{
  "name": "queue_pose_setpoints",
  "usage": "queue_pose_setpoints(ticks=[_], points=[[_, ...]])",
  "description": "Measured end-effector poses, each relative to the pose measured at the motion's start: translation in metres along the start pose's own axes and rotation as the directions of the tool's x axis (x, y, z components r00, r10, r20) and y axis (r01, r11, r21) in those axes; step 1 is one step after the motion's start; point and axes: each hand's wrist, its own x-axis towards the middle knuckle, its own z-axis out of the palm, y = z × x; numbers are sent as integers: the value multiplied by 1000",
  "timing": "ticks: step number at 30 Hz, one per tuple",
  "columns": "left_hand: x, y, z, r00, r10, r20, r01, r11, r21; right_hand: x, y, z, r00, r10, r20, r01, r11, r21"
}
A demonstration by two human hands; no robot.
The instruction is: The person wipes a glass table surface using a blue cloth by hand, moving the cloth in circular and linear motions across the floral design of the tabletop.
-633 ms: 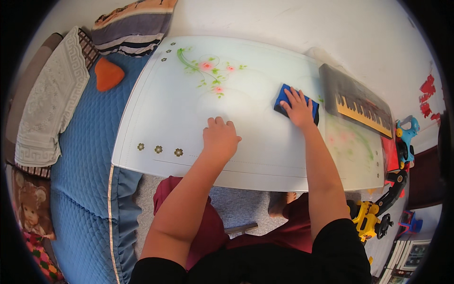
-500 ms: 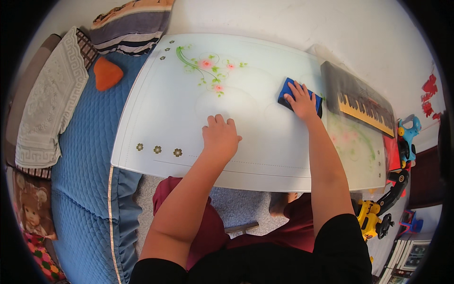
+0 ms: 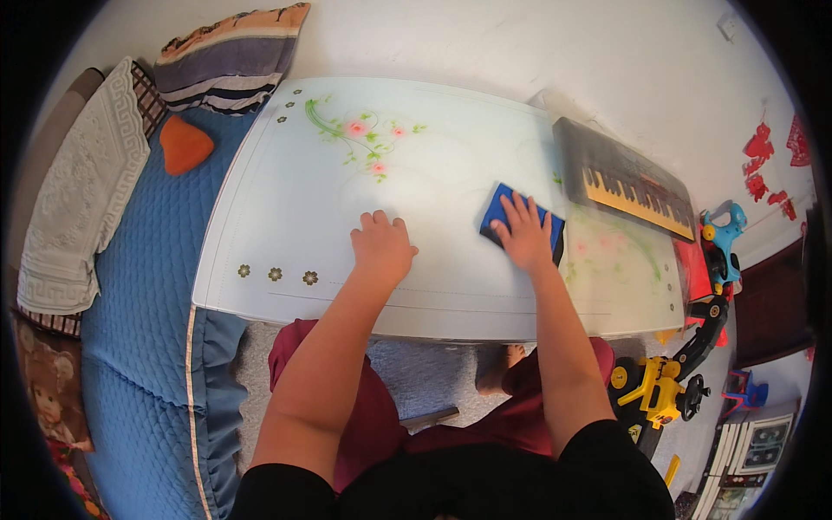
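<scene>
Fingers spread over its top, my right hand (image 3: 525,243) holds a blue cloth (image 3: 497,211) with a dark edge down on the white tabletop (image 3: 451,286). Left of it, my left hand (image 3: 381,251) rests on the same surface in a loose curl, with nothing visible in it. Its fingertips are bent under and partly hidden. The tabletop is glossy and carries pink flowers with green vines (image 3: 368,137) and small dark flower marks near its left corners.
A covered keyboard (image 3: 628,178) lies at the table's right end, against the wall. To the left stands a bed with a blue quilted cover (image 3: 139,286), an orange cushion (image 3: 185,146) and a striped pillow (image 3: 230,56). A yellow toy vehicle (image 3: 654,392) is at lower right.
My right hand has drawn the blue cloth across the tabletop toward me and slightly left. My left hand stays in about the same spot on the table. The view has shifted a little.
</scene>
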Motion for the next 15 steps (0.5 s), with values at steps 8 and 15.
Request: queue_pose_setpoints(ticks=[8,15], points=[[-4,-5,8,999,48,8,-48,999,0,-106,-30,-12,990,-131,-55,130,991,-18],[-7,-6,14,995,68,67,-67,998,-13,-140,-42,-27,989,-146,20,146,989,20]])
